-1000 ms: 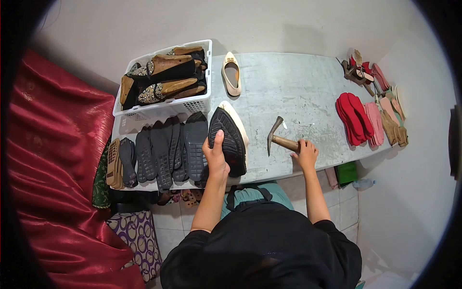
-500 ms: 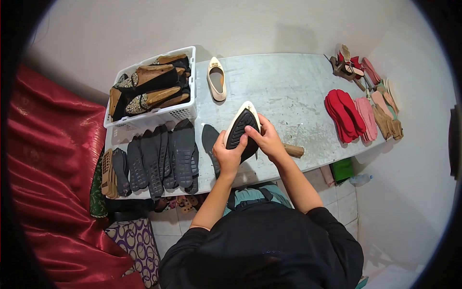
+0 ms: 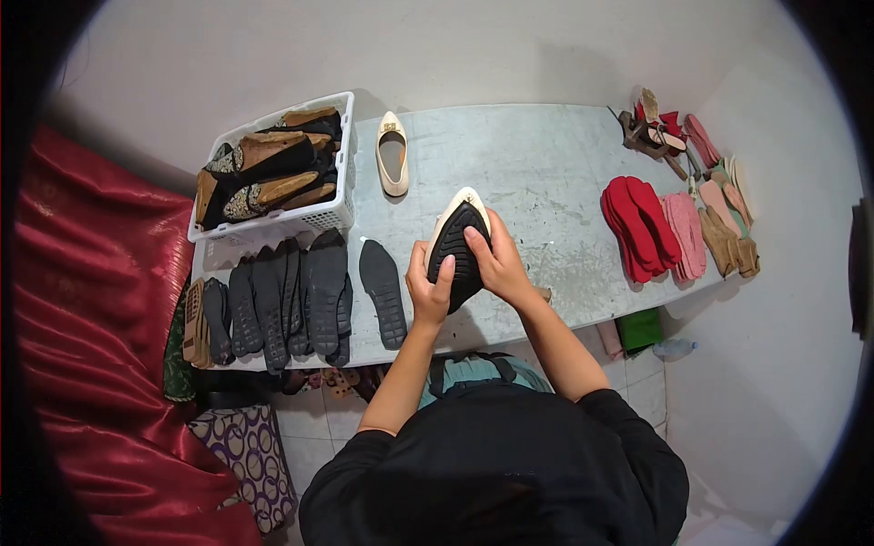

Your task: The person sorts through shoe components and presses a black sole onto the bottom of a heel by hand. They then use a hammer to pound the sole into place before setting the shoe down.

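Observation:
Between both hands is a cream pointed shoe [image 3: 462, 246], toe away from me, its ridged black sole facing up. My left hand [image 3: 430, 284] is wrapped round the shoe's left side, thumb on the sole. From the right, my right hand [image 3: 499, 262] grips the other side, its thumb pressing the sole near the front. A matching cream flat [image 3: 392, 155] stands upright farther back on the table. Left of my hands lies a single black sole [image 3: 382, 293].
A white basket [image 3: 344, 196] of black shoes stands back left, with several black soles [image 3: 273, 305] in front. Red insoles [image 3: 639, 227], pink insoles [image 3: 685, 235] and tools [image 3: 651, 136] lie along the table's [image 3: 537, 155] right side. A red curtain [image 3: 100, 300] hangs left.
The view has shifted slightly, so the table's things appear farther left. Both hands still hold the shoe, and my thumbs have moved a little on the sole. The single black sole shows more fully.

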`<state>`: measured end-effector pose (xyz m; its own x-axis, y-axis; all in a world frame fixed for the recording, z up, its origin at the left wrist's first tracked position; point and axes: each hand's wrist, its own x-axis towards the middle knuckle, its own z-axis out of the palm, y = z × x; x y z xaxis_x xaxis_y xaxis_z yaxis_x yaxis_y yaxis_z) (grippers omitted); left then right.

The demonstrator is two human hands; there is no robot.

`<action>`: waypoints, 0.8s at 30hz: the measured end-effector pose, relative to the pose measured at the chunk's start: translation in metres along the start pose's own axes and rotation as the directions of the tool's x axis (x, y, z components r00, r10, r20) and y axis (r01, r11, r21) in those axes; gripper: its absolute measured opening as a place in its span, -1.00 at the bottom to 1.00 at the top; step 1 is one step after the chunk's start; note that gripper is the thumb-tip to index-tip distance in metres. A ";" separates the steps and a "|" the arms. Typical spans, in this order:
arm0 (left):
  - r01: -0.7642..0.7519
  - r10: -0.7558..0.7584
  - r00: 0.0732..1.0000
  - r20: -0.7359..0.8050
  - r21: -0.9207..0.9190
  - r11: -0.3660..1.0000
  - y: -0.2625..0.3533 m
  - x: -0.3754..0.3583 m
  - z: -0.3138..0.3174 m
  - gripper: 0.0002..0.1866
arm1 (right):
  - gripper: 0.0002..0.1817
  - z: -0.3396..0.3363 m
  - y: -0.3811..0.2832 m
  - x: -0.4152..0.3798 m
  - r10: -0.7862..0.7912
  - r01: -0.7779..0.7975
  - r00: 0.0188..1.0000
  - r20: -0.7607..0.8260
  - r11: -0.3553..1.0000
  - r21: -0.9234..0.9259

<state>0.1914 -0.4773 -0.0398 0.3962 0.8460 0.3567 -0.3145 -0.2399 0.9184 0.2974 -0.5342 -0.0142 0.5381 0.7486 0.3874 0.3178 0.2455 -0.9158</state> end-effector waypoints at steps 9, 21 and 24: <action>0.081 -0.078 0.993 -0.086 0.032 0.996 -0.017 -0.022 0.020 -0.70 | -0.71 -0.013 0.013 -0.005 0.041 -0.043 0.999 -0.015 0.996 -0.082; 0.058 -0.061 0.998 0.010 0.174 0.983 -0.019 -0.007 0.028 -0.61 | -0.71 -0.021 0.012 0.018 0.272 -0.250 0.960 -0.063 0.936 0.247; 0.060 -0.059 0.998 -0.013 0.240 0.969 -0.005 -0.005 0.030 -0.62 | -0.72 -0.020 0.007 0.018 0.324 -0.294 0.945 -0.037 0.896 0.331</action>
<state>0.2174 -0.4945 -0.0412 0.4028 0.8648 0.2998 -0.0735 -0.2960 0.9524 0.3256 -0.5312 -0.0118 0.6402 0.7646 0.0737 -0.1322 0.2041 -0.9700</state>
